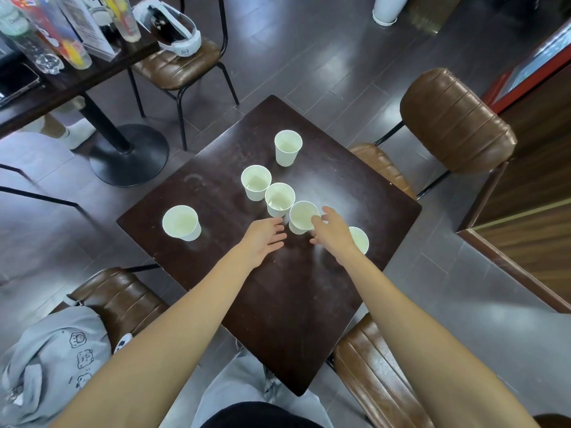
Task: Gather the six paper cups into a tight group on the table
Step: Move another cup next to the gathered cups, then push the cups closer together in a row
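Observation:
Several white paper cups stand upright on the dark square table (278,288). Three of them touch in a diagonal row: one cup (255,182), a second (279,199) and a third (301,216). A lone cup (288,148) stands farther back. Another cup (180,223) stands alone near the left corner. My right hand (332,233) partly hides one more cup (361,239) at the right edge. That hand's fingers are spread and rest against the right side of the third cup. My left hand (265,239) hovers just left of that cup, fingers apart, holding nothing.
Brown padded chairs surround the table: one at the back right (454,118), one at the front right (377,375), one at the front left (120,298) with a grey garment (52,362). A second table (61,88) with bottles stands at the far left.

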